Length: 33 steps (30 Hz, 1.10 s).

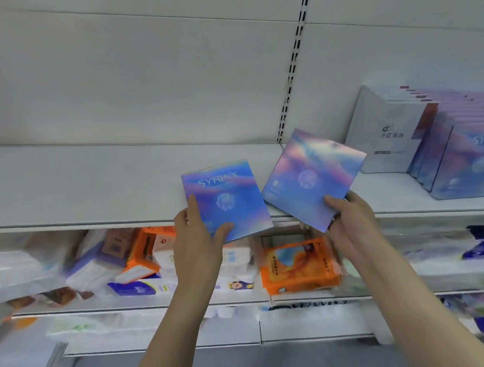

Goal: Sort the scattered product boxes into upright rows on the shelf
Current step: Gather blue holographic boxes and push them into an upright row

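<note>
- Part done, by the look of it: upright rows of boxes (pixel 440 142) already stand at the right end of the shelf (pixel 95 185), front faces toward us.
- Two boxes are in hand. The left hand (pixel 196 236) grips the SYRINX box (pixel 226 201) at its lower left corner, thumb on the face, fingers curled behind.
- The right hand (pixel 349 219) pinches the tilted box (pixel 313 176) at its bottom corner; it leans right, over the shelf's front lip.
- Both boxes remain to be stood up, I'd judge.
- Room: a wide bare stretch of shelf left of the rows, back wall well clear.
- Watch the front edge just under both boxes, and the slotted upright (pixel 293 68) behind the tilted one.
- Lower shelves hold jumbled packs (pixel 298 264), too blurred to read.
</note>
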### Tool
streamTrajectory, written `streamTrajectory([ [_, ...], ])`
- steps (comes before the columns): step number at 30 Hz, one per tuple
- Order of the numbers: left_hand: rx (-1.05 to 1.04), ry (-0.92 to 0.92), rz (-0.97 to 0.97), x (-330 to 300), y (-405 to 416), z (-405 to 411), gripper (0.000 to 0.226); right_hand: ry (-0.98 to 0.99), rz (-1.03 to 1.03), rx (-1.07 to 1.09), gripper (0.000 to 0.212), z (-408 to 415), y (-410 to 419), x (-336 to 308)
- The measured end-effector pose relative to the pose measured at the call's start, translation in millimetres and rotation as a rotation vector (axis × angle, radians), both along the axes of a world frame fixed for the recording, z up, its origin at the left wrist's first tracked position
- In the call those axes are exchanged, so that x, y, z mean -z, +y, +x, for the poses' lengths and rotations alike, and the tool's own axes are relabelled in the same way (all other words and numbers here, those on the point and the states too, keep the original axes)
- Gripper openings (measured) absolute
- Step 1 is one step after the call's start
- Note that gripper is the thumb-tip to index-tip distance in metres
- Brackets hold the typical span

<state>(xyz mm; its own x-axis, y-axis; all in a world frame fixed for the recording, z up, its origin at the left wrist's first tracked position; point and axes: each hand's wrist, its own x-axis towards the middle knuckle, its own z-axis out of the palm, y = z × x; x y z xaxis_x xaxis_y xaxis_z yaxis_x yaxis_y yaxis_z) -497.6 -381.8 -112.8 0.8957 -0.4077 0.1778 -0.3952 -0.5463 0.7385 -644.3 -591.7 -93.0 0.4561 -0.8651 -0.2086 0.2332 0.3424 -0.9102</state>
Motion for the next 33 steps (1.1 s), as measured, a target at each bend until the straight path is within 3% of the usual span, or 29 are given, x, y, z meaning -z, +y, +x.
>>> streamTrajectory([
  [4,-0.108,0.173,-0.217,0.6,-13.6,-31.0,0.106,-0.006,-0.019,-0.042,0.035,-35.5,-19.0,-9.7],
  [8,-0.103,0.184,-0.290,-0.6,-31.2,-61.7,0.046,0.061,-0.094,-0.012,0.034,-91.2,-50.5,-14.2],
  [11,-0.038,0.212,-0.350,-3.5,-52.9,-100.5,0.029,0.069,-0.173,0.032,0.030,-137.7,-78.3,-17.5],
  [15,0.069,0.276,-0.536,-13.0,-91.8,-151.7,0.028,0.086,-0.281,0.093,0.027,-196.4,-116.4,-20.8],
  [19,0.139,0.237,-0.614,-23.6,-135.6,-200.9,0.030,0.132,-0.318,0.137,0.047,-256.7,-163.4,-27.4],
  [23,0.203,0.244,-0.635,-31.8,-166.3,-234.0,0.027,0.128,-0.376,0.110,0.022,-287.1,-204.5,-30.1],
  [27,0.241,0.226,-0.639,-39.3,-193.3,-242.0,0.025,0.137,-0.416,0.058,0.036,-288.7,-239.4,-26.7],
  [33,0.266,0.235,-0.624,-41.7,-229.8,-237.2,0.026,0.187,-0.500,0.083,0.021,-272.4,-273.5,-18.8],
])
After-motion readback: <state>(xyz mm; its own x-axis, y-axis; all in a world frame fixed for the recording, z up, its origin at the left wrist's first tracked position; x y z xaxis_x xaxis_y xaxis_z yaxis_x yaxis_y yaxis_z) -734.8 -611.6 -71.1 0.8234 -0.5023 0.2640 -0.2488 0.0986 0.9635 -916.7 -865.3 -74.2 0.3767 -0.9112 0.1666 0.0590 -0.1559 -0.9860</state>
